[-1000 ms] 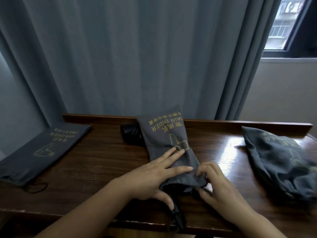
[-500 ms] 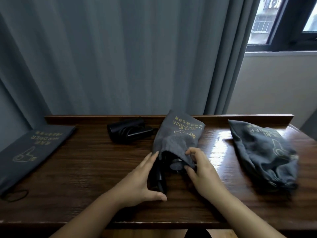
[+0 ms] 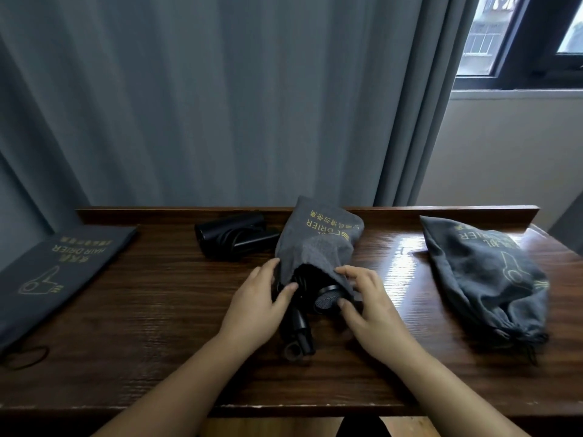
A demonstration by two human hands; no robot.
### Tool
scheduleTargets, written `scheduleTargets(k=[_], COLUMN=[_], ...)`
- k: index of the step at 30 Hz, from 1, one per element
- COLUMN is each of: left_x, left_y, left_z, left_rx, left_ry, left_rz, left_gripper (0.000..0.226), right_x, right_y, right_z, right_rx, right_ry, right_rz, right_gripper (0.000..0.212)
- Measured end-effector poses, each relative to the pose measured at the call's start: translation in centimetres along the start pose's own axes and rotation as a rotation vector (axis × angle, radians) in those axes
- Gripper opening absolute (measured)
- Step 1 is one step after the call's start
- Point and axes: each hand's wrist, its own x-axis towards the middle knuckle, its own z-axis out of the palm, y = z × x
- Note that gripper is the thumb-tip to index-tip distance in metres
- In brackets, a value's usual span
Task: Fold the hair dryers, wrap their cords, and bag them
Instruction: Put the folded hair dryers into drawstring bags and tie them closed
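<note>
We note a wooden counter [image 3: 157, 326] across the lower frame. At centre, a grey bag [image 3: 315, 247] half covers a black hair dryer [image 3: 303, 313]. Our left hand [image 3: 255, 304] grip pinches the bag's opening; our right hand [image 3: 369, 307] grip curls round the dryer's mesh end.

We note one head-worn view, facing forward and down, close over the table [image 3: 126, 326], curtain [image 3: 220, 105] behind.
</note>
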Motion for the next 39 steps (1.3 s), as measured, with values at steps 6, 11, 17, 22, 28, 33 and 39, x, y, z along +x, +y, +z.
scheduleTargets(k=[6,11,17,22,28,33,39], left_x=[0.4,-0.8,-2.2,-1.2,-0.1,-0.9,-2.0], left_y=[-0.8,-1.6,-1.9,-1.4,-0.6,-0.2,0.3], left_z=[-0.4,-0.4,-0.5,-0.4,0.0,0.5,0.8], left_rx=[0.034,-0.034,-0.045,0.093,0.353,0.276,0.205], left_ry=[0.027,-0.003,-0.028,-0.072,-0.121,-0.132,-0.073], left_rz=[0.132,0.249,0.222,-0.037,-0.108,0.0,0.02], left_gripper=[0.042,0.047,0.047,0.068,0.019,0.019,0.015], right_x=[-1.8,-0.9,-0.6,-1.2,-2.0,-1.6,-1.6], right_y=[-3.3,-3.1,-2.3,-2.6,-4.8,-4.8,-6.3], right_z=[1.2,3.2,3.8,3.4,3.5,3.1,3.2], right_rx=[-0.443,-0.411,-0.328,-0.429,-0.644,-0.533,-0.44], right_ry=[-0.32,-0.036,0.183,-0.032,0.16,0.019,-0.073], right_rz=[-0.121,-0.067,-0.095,-0.149,-0.016,0.261,0.309], right_gripper=[0.122,0.097,0.086,0.091,0.075,0.087,0.055])
